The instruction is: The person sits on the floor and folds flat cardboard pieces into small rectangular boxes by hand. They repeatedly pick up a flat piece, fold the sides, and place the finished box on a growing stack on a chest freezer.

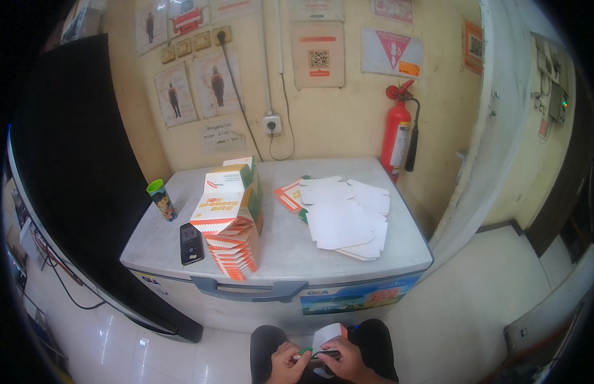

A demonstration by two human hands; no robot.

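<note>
Low in front of me, over my lap, my left hand (288, 363) pinches the green edge of a folding carton (329, 333). That carton is white with orange and green parts and is partly covered by my hands. Close beside it, my right hand (345, 361) is closed round a small dark slim tool (328, 354); its kind is too small to make out. On the chest freezer ahead stands a tall stack of nested food cartons (227, 224) in white, orange and green. Several flat carton blanks (340, 221) lie to its right, mostly white side up.
The chest freezer (277, 265) has a grey handle along its front edge. A dark phone (192, 243) and a green-rimmed cup (161, 200) are left of the stack. A red fire extinguisher (396, 134) hangs behind the right corner. A tall black panel (73, 173) stands at left.
</note>
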